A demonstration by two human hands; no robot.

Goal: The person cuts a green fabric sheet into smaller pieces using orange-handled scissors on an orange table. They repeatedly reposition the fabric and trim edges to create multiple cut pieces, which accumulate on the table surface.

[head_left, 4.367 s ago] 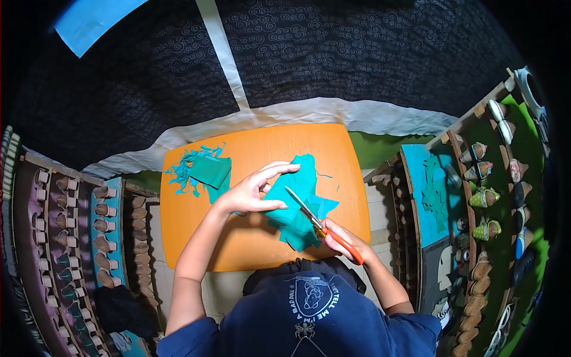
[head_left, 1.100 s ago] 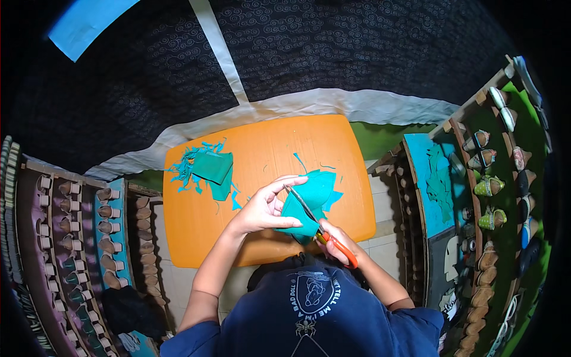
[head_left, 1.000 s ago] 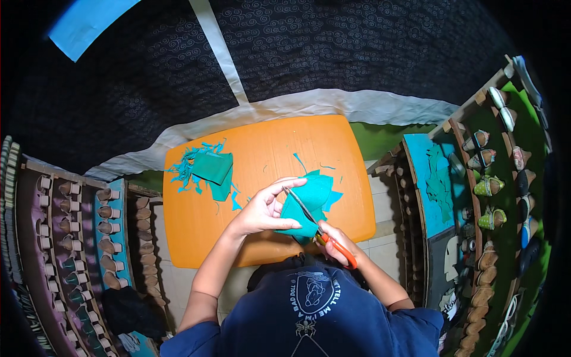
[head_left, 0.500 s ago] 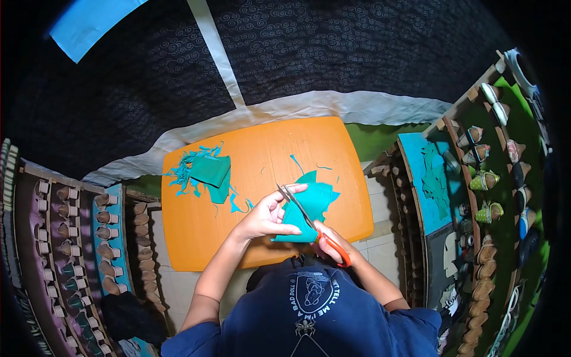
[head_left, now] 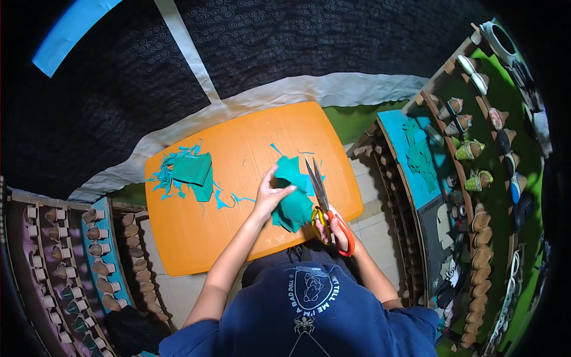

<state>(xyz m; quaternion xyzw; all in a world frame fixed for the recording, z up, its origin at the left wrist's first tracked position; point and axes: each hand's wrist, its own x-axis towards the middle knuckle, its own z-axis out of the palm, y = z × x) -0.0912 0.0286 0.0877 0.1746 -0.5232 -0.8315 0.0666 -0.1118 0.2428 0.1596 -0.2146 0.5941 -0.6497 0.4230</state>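
- The left hand (head_left: 270, 193) pinches a piece of teal felt or soft sheet (head_left: 294, 199) over the right part of the orange bench (head_left: 238, 238), thumb and fingers together on its left edge.
- The right hand (head_left: 336, 229) has its grip closed through the orange handles of a pair of scissors (head_left: 324, 205); the blades point away from the person, close together, along the sheet's right edge. Whether they bite into the sheet I cannot tell.
- The teal sheet looks light, thin and floppy; it would likely droop and fold if held at one corner, so holding it near the cut line, as the left hand does, seems the steady way. It is not fragile, though it may slide on the smooth bench.
- A pile of teal offcuts (head_left: 187, 172) lies at the bench's far left, well apart from the hands, with thin strips trailing toward the middle.
- Racks of small pots (head_left: 65, 262) stand to the left; shelves with small shoe-like figures (head_left: 476, 149) to the right.
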